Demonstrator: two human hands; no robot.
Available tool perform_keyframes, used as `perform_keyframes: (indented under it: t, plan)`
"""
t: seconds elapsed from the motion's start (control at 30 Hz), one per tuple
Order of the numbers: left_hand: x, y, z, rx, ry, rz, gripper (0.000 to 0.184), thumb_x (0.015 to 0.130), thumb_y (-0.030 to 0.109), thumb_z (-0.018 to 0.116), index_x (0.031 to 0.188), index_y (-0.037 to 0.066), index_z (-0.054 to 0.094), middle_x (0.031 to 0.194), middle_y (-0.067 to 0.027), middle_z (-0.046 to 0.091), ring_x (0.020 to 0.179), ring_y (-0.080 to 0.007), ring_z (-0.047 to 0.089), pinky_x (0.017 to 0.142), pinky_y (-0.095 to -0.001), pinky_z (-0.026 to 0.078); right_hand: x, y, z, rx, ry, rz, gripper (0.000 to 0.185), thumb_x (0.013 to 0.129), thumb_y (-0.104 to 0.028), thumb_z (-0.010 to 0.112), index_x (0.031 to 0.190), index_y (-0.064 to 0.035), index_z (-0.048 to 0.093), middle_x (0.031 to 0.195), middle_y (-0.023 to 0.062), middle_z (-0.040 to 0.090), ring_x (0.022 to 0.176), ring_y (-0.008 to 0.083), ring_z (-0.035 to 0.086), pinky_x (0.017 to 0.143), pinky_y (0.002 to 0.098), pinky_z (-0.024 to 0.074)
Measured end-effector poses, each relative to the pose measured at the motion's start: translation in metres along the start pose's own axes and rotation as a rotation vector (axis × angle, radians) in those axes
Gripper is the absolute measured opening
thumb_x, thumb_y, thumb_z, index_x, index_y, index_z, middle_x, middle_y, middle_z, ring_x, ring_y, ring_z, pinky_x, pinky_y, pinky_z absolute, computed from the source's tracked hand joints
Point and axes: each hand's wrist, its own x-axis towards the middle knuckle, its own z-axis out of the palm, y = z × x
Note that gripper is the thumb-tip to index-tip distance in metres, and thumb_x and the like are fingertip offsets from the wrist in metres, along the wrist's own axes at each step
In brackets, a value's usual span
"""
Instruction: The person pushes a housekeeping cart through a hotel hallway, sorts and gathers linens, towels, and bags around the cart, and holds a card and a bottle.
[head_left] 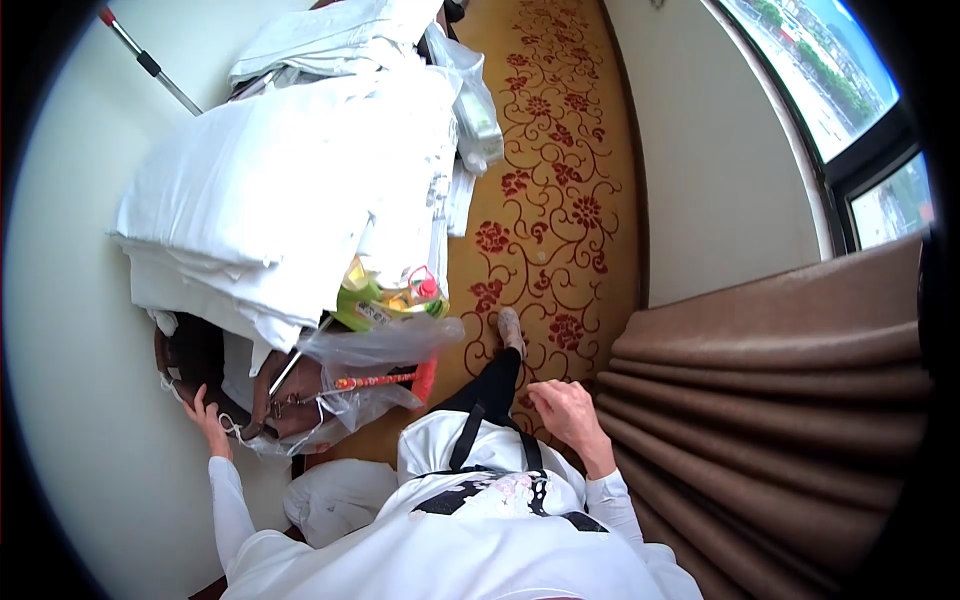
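Note:
My left hand (pixel 207 418) rests against the near left side of a brown cart bag (pixel 180 358), its fingers apart. White cords hang from the bag's rim beside it. A stack of folded white linen (pixel 250 180) covers the cart above the bag. My right hand (pixel 566 412) hangs in the air on the right, with loosely curled fingers and nothing visible in them. A clear plastic bag (pixel 385 342) is at the cart's near right corner, next to a green bottle (pixel 372 306) with a red cap and a red patterned stick (pixel 375 381).
Patterned carpet (pixel 540 180) runs ahead along the cart's right. A pale wall (pixel 70 280) stands close on the left, with a metal pole (pixel 160 75) by it. Brown curtains (pixel 760 400) and a window (pixel 830 60) are on the right. A white bundle (pixel 340 498) lies near my legs.

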Motion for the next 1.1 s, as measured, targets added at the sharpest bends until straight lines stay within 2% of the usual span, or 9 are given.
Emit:
perform_keyframes:
  t: [0.2,0.27,0.33,0.43,0.53,0.63,0.77,0.93,1.1]
  plan:
    - [0.008,-0.038,0.001,0.117,0.146,0.087,0.062,0.079,0.005,0.051,0.139,0.013,0.035,0.146,-0.0177,0.024,0.135,-0.0326,0.022,0.11,-0.0403,0.017,0.108,0.028,-0.001,0.127,-0.222,-0.244,0.006,0.077,-0.01,0.059,0.074,-0.0044,0.058,0.069,0.0129,0.061,0.063,0.0311,0.06,0.058,0.0402,0.0472]
    - [0.011,0.011,-0.002,0.266,0.173,-0.129,0.059,0.085,0.006,0.05,0.14,0.01,0.031,0.144,-0.0175,0.03,0.132,-0.0322,0.028,0.11,-0.0378,0.02,0.144,0.039,-0.015,0.138,-0.321,-0.264,0.006,0.078,-0.01,0.059,0.076,-0.0043,0.059,0.071,0.0128,0.062,0.065,0.0308,0.06,0.059,0.0393,0.0477]
    - [0.049,0.042,0.003,0.278,0.442,0.023,0.053,0.093,0.02,0.045,0.14,0.003,0.028,0.144,-0.0176,0.03,0.132,-0.0311,0.03,0.108,-0.0368,0.024,0.18,0.058,-0.036,0.136,-0.351,-0.316,0.005,0.078,-0.009,0.059,0.077,-0.0046,0.059,0.072,0.0124,0.063,0.065,0.0308,0.061,0.06,0.0386,0.0477]
    - [0.087,0.201,0.021,0.063,0.644,0.079,0.05,0.095,0.028,0.043,0.138,0.005,0.032,0.141,-0.0167,0.033,0.13,-0.0311,0.033,0.105,-0.0388,0.03,0.236,0.097,-0.06,0.071,-0.284,-0.338,0.006,0.078,-0.009,0.059,0.074,-0.0048,0.057,0.07,0.0104,0.062,0.063,0.0289,0.06,0.059,0.038,0.0456]
    - [0.102,0.333,0.038,0.086,0.493,0.399,0.048,0.094,0.032,0.045,0.135,0.008,0.04,0.142,-0.0158,0.032,0.13,-0.0289,0.033,0.103,-0.0385,0.031,0.287,0.12,-0.084,0.017,-0.228,-0.301,0.005,0.078,-0.008,0.058,0.075,-0.0039,0.057,0.069,0.0105,0.062,0.064,0.0283,0.06,0.06,0.0371,0.0456]
    - [0.124,0.404,0.054,0.213,0.265,0.414,0.048,0.092,0.036,0.047,0.133,0.01,0.043,0.144,-0.0123,0.03,0.131,-0.0295,0.031,0.104,-0.037,0.03,0.32,0.138,-0.086,0.106,-0.176,-0.246,0.003,0.078,-0.007,0.059,0.077,-0.0039,0.059,0.07,0.0114,0.063,0.064,0.0284,0.061,0.062,0.0358,0.0464]
    - [0.162,0.393,0.107,0.472,-0.002,0.15,0.056,0.091,0.05,0.04,0.138,0.019,0.038,0.148,-0.0096,0.024,0.135,-0.0334,0.019,0.108,-0.0432,0.019,0.35,0.15,-0.075,0.182,-0.234,-0.342,0.003,0.078,-0.006,0.06,0.078,-0.0036,0.059,0.07,0.0126,0.063,0.063,0.0301,0.061,0.059,0.0367,0.0478]
    - [0.177,0.369,0.129,0.692,0.0,-0.056,0.061,0.089,0.06,0.032,0.142,0.03,0.027,0.151,-0.0078,0.014,0.137,-0.0353,0.009,0.108,-0.0522,0.007,0.399,0.192,-0.089,0.325,-0.542,-0.49,0.005,0.077,-0.008,0.061,0.08,-0.0038,0.06,0.072,0.0149,0.063,0.065,0.0334,0.061,0.06,0.0379,0.0498]
    - [0.168,0.385,0.144,0.701,0.068,-0.267,0.065,0.087,0.063,0.029,0.143,0.032,0.023,0.152,-0.0065,0.011,0.137,-0.0344,0.009,0.108,-0.0524,0.005,0.486,0.26,-0.149,0.119,-0.473,-0.53,0.004,0.078,-0.008,0.061,0.08,-0.0039,0.06,0.073,0.0116,0.063,0.067,0.0295,0.06,0.062,0.0362,0.0462]
